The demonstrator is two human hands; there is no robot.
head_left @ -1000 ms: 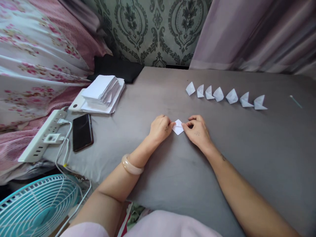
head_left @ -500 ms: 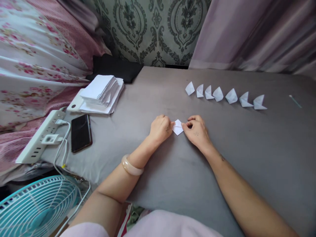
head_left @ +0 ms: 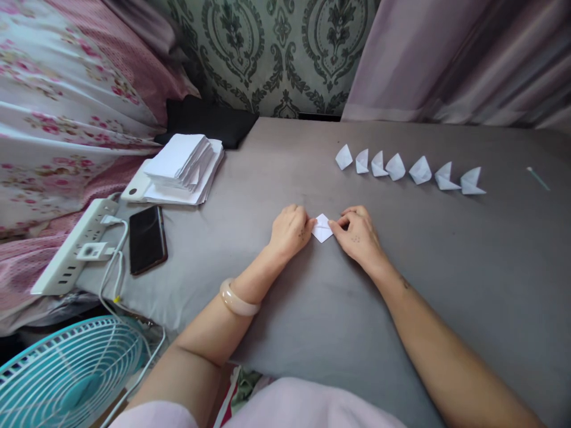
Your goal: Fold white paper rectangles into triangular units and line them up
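Between my two hands is a small folded piece of white paper (head_left: 322,229), diamond-shaped with a crease across its middle. My left hand (head_left: 291,230) is closed, pinching the paper's left corner. At the opposite corner, the thumb and fingers of my right hand (head_left: 357,233) are closed on the paper's edge. Both hands are low over the grey cloth surface (head_left: 330,321). Beyond them to the right, several folded white paper boats (head_left: 420,170) stand in a slanting row.
Back left, a stack of white paper sheets (head_left: 178,163) lies near a black cloth (head_left: 214,122). A dark phone (head_left: 148,241) and a white power strip (head_left: 74,249) with cables are at the left edge. Below is a turquoise fan (head_left: 75,368). A thin stick (head_left: 538,178) lies far right.
The view has shifted very slightly. Both hands keep their hold on the folded paper, with hardly any visible movement of the fingers.
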